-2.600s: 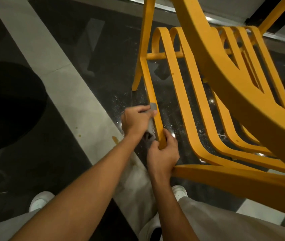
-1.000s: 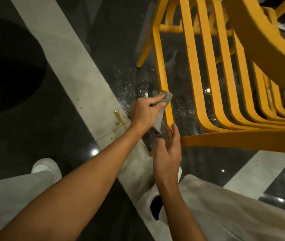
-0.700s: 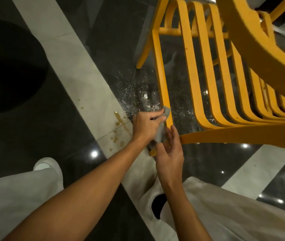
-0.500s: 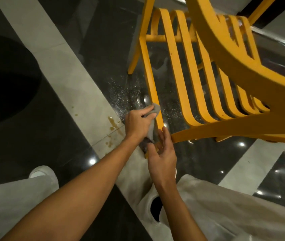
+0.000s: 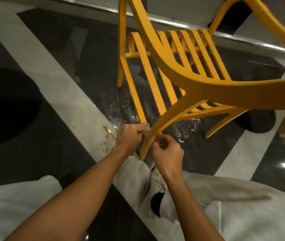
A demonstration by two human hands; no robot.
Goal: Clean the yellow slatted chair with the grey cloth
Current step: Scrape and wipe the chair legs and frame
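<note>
The chair wears a matt, faintly grainy yellow coat; what lies beneath the paint cannot be told. The cloth is soft grey fabric. The floor is polished dark stone, glossy enough to mirror lamps, crossed by duller pale bands, flecked with wet droplets and a brown stain. The trousers are matt off-white fabric.

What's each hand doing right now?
Left hand: holds the grey cloth at the yellow chair leg.
Right hand: fingers curled beside that leg; grip cannot be told.
</note>
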